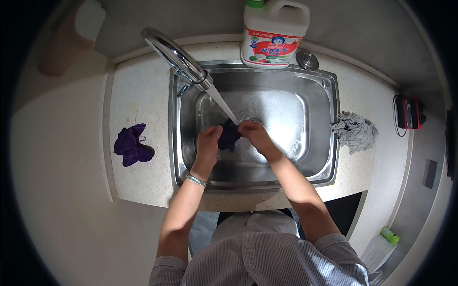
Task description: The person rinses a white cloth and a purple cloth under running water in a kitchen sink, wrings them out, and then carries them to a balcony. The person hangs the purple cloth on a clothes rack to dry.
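Between my two hands hangs a dark purple cloth [229, 136], over the basin of a stainless steel sink [250, 175]. My left hand [209, 144] pinches its left edge; a metal-link bracelet circles that wrist. At the upper right edge, my right hand [254, 134] grips the fabric close to the falling water. A stream of water [222, 103] runs from the chrome faucet [175, 57] down to the cloth's upper right side. The drain lies behind my right hand and is partly hidden.
A crumpled purple cloth [132, 146] lies on the left counter. Behind the sink stand a detergent jug [273, 39] with a green cap and a metal sink strainer [307, 60]. Grey shaggy cloth [355, 132] sits at the right rim. Farther right is a red and black device [411, 112].
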{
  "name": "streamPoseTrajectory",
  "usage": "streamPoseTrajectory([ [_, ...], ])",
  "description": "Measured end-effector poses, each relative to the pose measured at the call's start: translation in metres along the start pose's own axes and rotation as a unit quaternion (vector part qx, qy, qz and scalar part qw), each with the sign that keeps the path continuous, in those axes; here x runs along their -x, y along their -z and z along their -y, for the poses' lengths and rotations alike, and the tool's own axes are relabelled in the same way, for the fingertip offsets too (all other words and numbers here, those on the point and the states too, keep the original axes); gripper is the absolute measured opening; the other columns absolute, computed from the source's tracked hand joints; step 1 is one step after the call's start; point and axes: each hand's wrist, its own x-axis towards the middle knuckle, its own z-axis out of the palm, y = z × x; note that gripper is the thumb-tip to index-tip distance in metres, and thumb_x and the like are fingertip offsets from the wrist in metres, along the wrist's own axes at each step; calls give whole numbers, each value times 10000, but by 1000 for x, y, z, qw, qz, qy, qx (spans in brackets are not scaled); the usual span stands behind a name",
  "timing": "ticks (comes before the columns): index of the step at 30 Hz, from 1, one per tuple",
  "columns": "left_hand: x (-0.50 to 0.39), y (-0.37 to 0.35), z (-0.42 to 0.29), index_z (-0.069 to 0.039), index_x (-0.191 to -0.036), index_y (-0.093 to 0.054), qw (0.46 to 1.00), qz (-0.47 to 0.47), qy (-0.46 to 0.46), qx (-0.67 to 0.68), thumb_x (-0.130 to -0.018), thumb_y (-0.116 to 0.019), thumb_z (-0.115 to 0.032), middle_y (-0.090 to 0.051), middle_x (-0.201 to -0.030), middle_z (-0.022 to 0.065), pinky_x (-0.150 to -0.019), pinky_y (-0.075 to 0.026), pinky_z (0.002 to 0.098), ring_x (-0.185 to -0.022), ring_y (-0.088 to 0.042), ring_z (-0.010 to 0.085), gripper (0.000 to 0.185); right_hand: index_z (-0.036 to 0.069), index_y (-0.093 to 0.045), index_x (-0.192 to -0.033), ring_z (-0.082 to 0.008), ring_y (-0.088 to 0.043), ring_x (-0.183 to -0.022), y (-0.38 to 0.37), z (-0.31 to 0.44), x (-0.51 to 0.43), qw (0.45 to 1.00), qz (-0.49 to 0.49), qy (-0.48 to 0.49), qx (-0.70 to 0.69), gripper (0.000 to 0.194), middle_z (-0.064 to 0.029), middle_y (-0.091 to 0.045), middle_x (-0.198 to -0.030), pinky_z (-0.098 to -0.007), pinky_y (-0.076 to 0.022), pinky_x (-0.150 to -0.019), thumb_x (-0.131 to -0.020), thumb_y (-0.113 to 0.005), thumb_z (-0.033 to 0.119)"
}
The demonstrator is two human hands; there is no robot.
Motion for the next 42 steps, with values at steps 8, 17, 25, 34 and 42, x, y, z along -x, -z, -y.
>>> streamPoseTrajectory([
  [8,-15,13,-4,-42,-881,-572,989,-22,-66,130,-850,-603,-118,-548,-770,-11,-633,-401,213,-692,-490,62,88,38,-592,-919,-141,-538,-767,54,-14,0,955,-233,-116,-140,166,-32,-560,-833,-272,-457,-739,-805,-473,19],
  [17,23,-16,-55,-40,-896,-570,984,76,-77,140,-859,-592,-116,-550,-813,-23,-690,-400,203,-754,-496,55,87,28,-558,-1084,-294,-568,-972,-28,-24,-18,956,-7,111,272,442,-166,-603,-1022,-357,-458,-819,-662,-665,103],
  [25,4,56,-85,12,-1008,-559,923,-31,-121,-364,-783,-650,-144,-608,-934,128,-754,-443,294,-848,-583,217,288,101,-464,-1105,-361,-567,-963,-26,39,-27,916,-6,18,401,459,-166,-589,-1016,-429,-469,-803,-691,-662,86],
  [34,-15,-12,-14,-31,-1356,-278,911,236,-274,-198,-657,-765,-157,-435,-1281,151,-990,-351,345,-1198,-416,254,861,16,-600,-926,-230,-594,-795,-11,60,-8,910,8,124,396,262,-103,-584,-859,-307,-456,-757,-665,-626,0],
  [42,-54,0,37,-11,-1277,-412,922,374,45,91,-907,-427,-466,-582,-1069,65,-795,-454,263,-948,-553,124,586,39,-522,-772,-85,-502,-633,-6,125,11,988,-54,-27,-141,47,-14,-550,-723,-212,-403,-569,-738,-527,8],
])
